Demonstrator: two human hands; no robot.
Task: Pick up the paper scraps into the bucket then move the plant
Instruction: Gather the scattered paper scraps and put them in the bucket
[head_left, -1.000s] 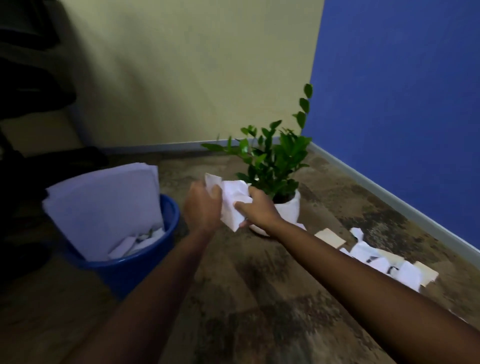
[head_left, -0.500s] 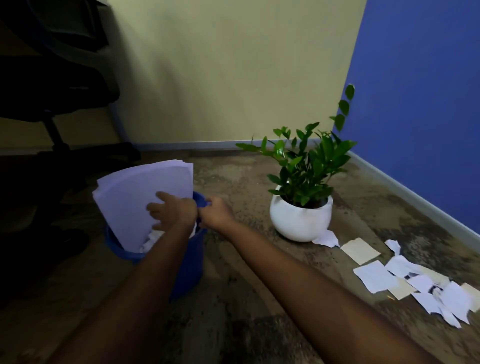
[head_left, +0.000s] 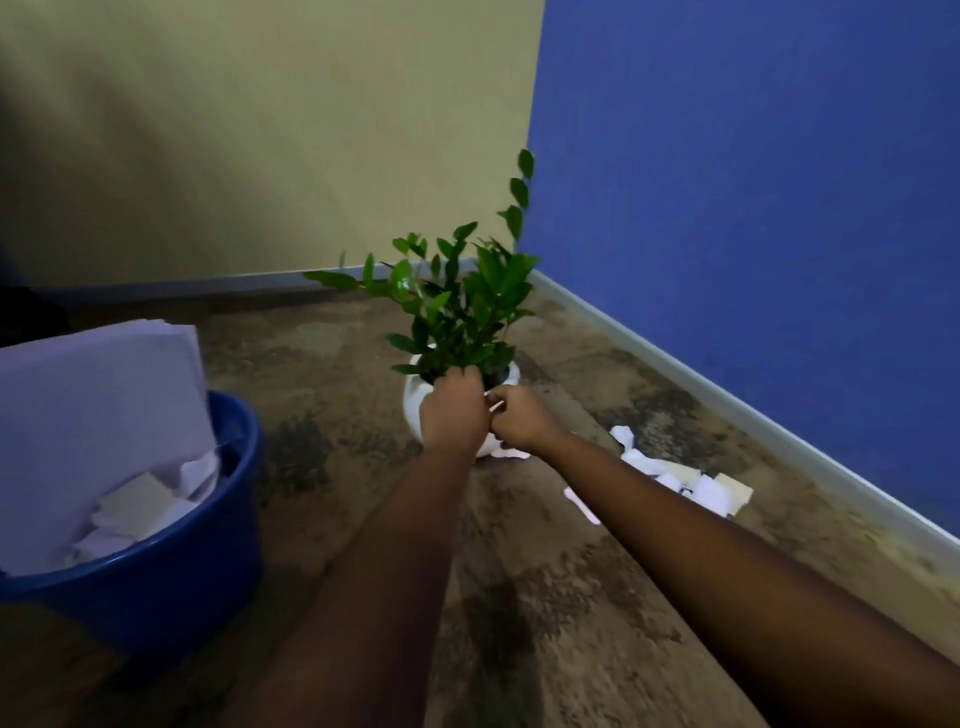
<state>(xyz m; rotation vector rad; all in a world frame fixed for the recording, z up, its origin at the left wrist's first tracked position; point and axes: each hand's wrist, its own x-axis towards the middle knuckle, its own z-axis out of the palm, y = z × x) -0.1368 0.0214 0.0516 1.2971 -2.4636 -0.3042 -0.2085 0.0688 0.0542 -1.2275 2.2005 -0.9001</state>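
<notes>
The bucket (head_left: 156, 561) at the left already holds sheets and scraps, but the job looks about half done — a cluster of paper scraps (head_left: 691, 480) lies on the floor by the blue wall, and the plant (head_left: 457, 332) stands unmoved in the corner. Both hands meet before its white pot: the left hand (head_left: 453, 413) curled, the right hand (head_left: 519, 418) loosely closed — whether either pinches paper, I cannot tell.
</notes>
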